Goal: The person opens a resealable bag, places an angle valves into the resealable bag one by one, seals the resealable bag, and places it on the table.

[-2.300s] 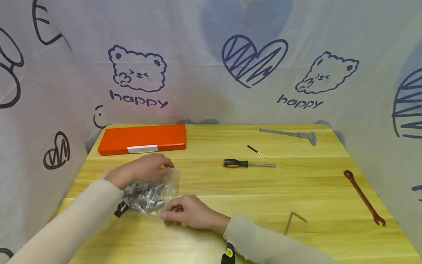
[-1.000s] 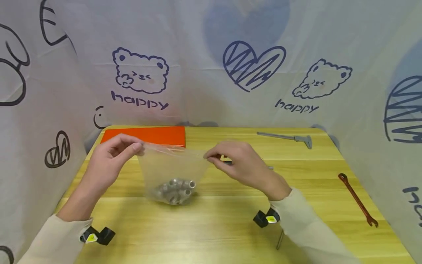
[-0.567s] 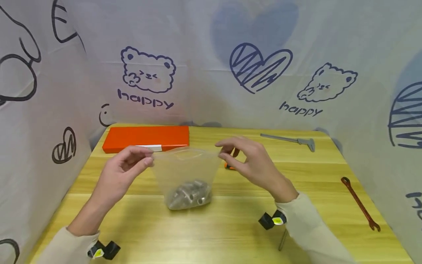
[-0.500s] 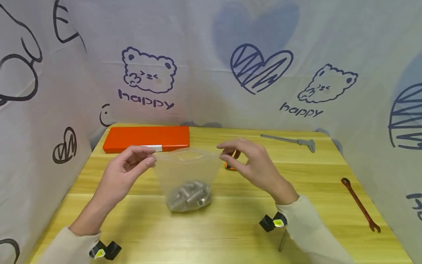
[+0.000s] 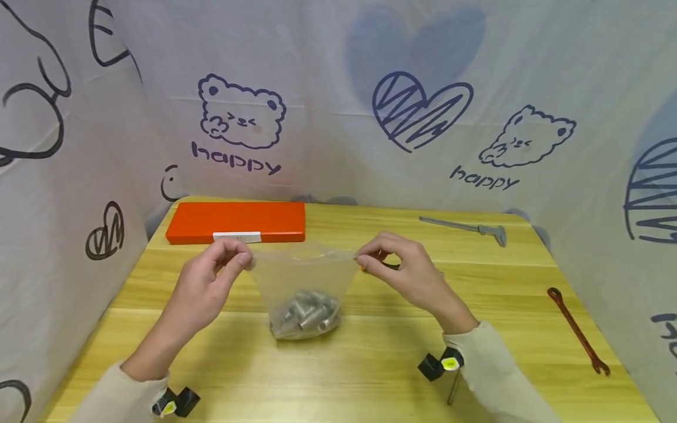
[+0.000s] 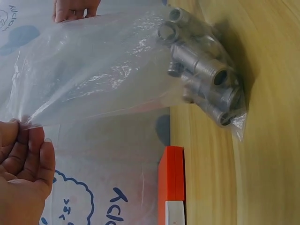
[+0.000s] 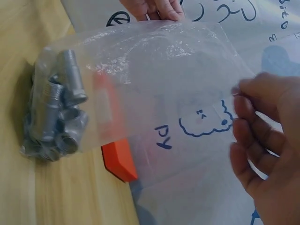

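Note:
A clear plastic bag (image 5: 302, 276) stands upright on the wooden table (image 5: 370, 376), its bottom weighed down by several grey metal threaded fittings (image 5: 307, 314). My left hand (image 5: 214, 276) pinches the bag's top left corner. At the top right corner my right hand (image 5: 402, 270) pinches the rim. The left wrist view shows the bag (image 6: 103, 65), the fittings (image 6: 206, 84) and my left hand (image 6: 23, 168) at the bag's edge. In the right wrist view the bag (image 7: 154, 93) stretches from my right hand (image 7: 262, 131) toward the fittings (image 7: 56, 112).
An orange box (image 5: 236, 222) lies at the table's back left. A caliper (image 5: 468, 227) sits back right, a red wrench (image 5: 577, 329) at the right edge, and a hex key (image 5: 453, 389) near my right sleeve. An orange-black screwdriver is mostly hidden behind my right hand. Printed cloth walls surround the table.
Both hands lifted the bag off the table by its top corners, so the fittings dropped to its bottom. Over the last half second the hands settled slightly lower, with the right fingers closing on the rim.

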`<state>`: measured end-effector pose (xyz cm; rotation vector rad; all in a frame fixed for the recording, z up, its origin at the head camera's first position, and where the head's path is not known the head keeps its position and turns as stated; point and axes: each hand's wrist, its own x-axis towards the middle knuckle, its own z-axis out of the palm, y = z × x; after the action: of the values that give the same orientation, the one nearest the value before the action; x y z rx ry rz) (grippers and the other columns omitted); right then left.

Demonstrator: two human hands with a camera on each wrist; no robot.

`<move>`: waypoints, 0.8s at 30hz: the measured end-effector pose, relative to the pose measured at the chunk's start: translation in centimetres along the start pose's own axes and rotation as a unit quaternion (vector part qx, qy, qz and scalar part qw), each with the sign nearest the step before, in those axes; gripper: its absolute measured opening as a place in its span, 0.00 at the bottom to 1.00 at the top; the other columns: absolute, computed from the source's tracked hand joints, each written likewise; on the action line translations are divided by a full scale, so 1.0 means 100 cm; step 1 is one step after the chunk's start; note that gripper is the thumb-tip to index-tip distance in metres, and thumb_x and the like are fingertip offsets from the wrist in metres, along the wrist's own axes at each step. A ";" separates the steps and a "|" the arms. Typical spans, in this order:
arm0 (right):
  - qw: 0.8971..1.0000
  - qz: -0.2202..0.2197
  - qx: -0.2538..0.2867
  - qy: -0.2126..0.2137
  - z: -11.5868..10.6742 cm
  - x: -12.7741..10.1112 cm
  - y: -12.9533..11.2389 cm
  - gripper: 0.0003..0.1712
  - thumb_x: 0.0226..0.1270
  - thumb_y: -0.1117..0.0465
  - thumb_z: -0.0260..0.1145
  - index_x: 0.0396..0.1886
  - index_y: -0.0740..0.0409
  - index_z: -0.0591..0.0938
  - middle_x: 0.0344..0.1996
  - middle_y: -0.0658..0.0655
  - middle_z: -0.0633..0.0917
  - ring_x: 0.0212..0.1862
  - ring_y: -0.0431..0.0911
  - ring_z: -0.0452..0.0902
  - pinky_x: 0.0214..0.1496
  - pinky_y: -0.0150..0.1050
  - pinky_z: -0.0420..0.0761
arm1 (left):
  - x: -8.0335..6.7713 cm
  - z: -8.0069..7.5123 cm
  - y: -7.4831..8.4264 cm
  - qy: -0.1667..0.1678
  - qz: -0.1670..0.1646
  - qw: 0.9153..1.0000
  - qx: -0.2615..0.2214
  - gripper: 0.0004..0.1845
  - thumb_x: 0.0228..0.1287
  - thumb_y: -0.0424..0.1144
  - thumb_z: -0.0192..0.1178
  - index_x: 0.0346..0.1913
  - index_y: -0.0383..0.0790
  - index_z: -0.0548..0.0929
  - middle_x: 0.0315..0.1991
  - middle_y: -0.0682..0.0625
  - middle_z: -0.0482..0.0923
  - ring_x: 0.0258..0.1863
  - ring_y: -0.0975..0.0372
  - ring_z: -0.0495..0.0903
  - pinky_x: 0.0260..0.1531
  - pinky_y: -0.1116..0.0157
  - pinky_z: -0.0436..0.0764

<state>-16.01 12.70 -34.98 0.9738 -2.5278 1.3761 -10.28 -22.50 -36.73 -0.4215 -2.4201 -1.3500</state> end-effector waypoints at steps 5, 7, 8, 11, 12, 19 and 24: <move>1.000 -0.021 0.001 0.018 0.005 0.000 0.003 0.05 0.80 0.61 0.72 0.46 0.46 0.92 0.40 0.44 0.89 0.43 0.41 0.83 0.51 0.39 0.83 | -0.003 0.002 -0.002 0.010 0.010 1.000 -0.006 0.03 0.85 0.34 0.58 0.53 0.38 0.80 0.43 0.52 0.84 0.44 0.67 0.82 0.56 0.82 0.76; 0.999 -0.020 0.009 0.024 0.007 0.001 0.003 0.06 0.79 0.62 0.72 0.46 0.46 0.92 0.40 0.44 0.89 0.43 0.41 0.82 0.50 0.38 0.82 | -0.002 0.003 -0.002 0.006 0.002 1.000 -0.013 0.07 0.85 0.35 0.60 0.58 0.40 0.80 0.44 0.52 0.84 0.43 0.66 0.82 0.55 0.81 0.76; 0.999 -0.019 0.012 0.026 0.008 0.001 0.003 0.06 0.79 0.62 0.72 0.47 0.47 0.92 0.40 0.45 0.89 0.43 0.42 0.82 0.50 0.38 0.82 | -0.002 0.003 -0.001 0.003 -0.003 1.000 -0.012 0.09 0.84 0.36 0.61 0.60 0.41 0.80 0.45 0.52 0.84 0.43 0.66 0.82 0.55 0.81 0.76; 0.999 -0.010 0.021 0.024 0.011 0.002 0.002 0.06 0.79 0.61 0.72 0.49 0.47 0.91 0.41 0.45 0.89 0.43 0.42 0.81 0.48 0.36 0.80 | -0.001 0.002 0.000 -0.004 -0.007 1.000 -0.002 0.10 0.83 0.38 0.63 0.60 0.44 0.83 0.46 0.53 0.85 0.43 0.65 0.82 0.53 0.80 0.77; 0.999 -0.008 0.022 0.023 0.012 0.002 0.001 0.06 0.79 0.61 0.72 0.49 0.47 0.91 0.42 0.45 0.88 0.42 0.43 0.80 0.47 0.36 0.79 | -0.001 0.002 0.000 -0.004 -0.005 1.000 0.004 0.09 0.83 0.38 0.63 0.59 0.45 0.84 0.46 0.54 0.86 0.43 0.66 0.82 0.52 0.79 0.77; 0.997 -0.036 0.026 0.057 0.021 0.004 0.003 0.06 0.78 0.63 0.72 0.45 0.47 0.91 0.40 0.45 0.90 0.39 0.42 0.78 0.45 0.39 0.75 | -0.001 0.005 -0.003 0.029 0.047 0.998 0.015 0.04 0.80 0.32 0.65 0.49 0.43 0.87 0.44 0.54 0.87 0.43 0.69 0.81 0.51 0.80 0.77; 0.992 -0.064 0.029 0.106 0.025 0.004 0.006 0.08 0.76 0.67 0.72 0.40 0.49 0.89 0.36 0.47 0.89 0.37 0.42 0.77 0.46 0.37 0.72 | -0.001 0.011 -0.003 0.071 0.085 0.994 -0.003 0.01 0.78 0.30 0.66 0.46 0.36 0.87 0.42 0.50 0.87 0.43 0.70 0.81 0.54 0.81 0.77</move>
<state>-16.12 10.76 -36.74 0.9287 -2.2439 1.4398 -10.53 -21.75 -37.54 -0.5034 -2.2119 -1.2687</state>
